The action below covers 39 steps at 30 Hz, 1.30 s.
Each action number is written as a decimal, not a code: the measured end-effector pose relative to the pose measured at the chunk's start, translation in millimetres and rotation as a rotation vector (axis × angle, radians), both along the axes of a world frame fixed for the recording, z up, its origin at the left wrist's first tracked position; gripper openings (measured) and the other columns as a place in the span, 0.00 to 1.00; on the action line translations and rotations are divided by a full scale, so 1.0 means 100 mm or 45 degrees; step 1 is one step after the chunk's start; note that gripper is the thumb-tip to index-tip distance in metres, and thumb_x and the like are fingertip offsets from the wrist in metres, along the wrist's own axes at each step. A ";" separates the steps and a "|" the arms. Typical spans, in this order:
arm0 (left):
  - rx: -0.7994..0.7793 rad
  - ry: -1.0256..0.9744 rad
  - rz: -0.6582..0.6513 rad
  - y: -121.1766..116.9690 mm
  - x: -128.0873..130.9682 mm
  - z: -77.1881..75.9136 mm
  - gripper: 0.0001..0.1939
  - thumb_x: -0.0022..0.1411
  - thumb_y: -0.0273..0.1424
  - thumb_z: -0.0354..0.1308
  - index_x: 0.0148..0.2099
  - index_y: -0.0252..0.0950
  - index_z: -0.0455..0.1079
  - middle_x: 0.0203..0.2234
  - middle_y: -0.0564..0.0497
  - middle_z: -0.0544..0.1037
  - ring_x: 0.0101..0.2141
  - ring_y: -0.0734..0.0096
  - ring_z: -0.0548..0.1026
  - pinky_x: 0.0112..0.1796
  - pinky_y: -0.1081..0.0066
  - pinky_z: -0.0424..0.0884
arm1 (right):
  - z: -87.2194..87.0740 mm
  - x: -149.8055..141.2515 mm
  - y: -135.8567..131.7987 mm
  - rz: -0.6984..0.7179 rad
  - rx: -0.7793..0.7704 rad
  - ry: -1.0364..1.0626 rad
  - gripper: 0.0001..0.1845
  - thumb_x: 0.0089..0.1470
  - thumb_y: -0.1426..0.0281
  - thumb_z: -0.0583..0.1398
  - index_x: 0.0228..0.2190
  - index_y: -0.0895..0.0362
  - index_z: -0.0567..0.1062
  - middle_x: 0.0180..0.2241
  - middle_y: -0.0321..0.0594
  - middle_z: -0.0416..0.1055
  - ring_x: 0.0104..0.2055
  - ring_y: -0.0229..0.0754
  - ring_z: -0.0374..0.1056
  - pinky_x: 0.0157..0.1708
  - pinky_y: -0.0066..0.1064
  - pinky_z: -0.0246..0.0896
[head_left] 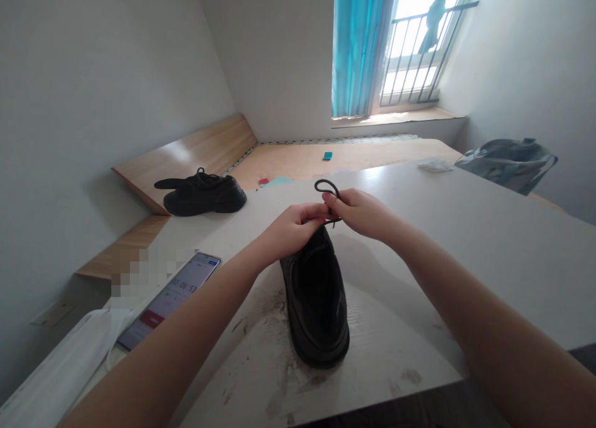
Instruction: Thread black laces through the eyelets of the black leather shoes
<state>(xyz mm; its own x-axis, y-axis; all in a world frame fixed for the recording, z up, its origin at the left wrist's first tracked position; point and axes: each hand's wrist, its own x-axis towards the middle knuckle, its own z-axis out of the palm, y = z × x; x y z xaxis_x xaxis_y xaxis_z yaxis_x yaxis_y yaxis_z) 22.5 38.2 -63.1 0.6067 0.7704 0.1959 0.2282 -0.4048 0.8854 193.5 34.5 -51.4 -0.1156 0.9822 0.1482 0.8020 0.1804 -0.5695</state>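
A black shoe [318, 310] stands upright on the white table, its heel toward me and its toe end hidden behind my hands. Over its front my left hand [298, 228] pinches a black shoelace, thumb and forefinger together. Close against it, my right hand [358, 212] grips the same shoelace [326, 184], and a loop of it sticks up above the fingers. The two hands touch or nearly touch, so the exact crossing of the lace between them is hidden.
Another black laced shoe [205, 195] rests at the table's far left. A phone [170, 297] showing a timer lies by my left forearm. Dark smudges mark the white table [400, 328] around the shoe. Behind it are a wooden surface [372, 153] and a grey bag [510, 161].
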 end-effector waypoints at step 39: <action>0.520 1.329 0.052 -0.36 -0.17 0.58 0.21 0.63 0.30 0.42 0.50 0.41 0.74 0.48 0.48 0.79 0.47 0.59 0.76 0.45 0.64 0.69 | 0.31 -0.05 -0.37 0.788 0.020 0.633 0.16 0.57 0.64 0.55 0.22 0.58 0.72 0.24 0.38 0.72 0.29 0.37 0.68 0.32 0.31 0.62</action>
<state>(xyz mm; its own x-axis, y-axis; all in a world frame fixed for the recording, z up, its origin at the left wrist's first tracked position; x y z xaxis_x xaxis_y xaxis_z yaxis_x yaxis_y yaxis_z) 5.9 2.4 -4.7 0.5968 0.7880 -0.1514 0.8010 -0.5961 0.0549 188.9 -2.0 -20.5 -0.5567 0.7582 0.3393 0.2057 0.5216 -0.8280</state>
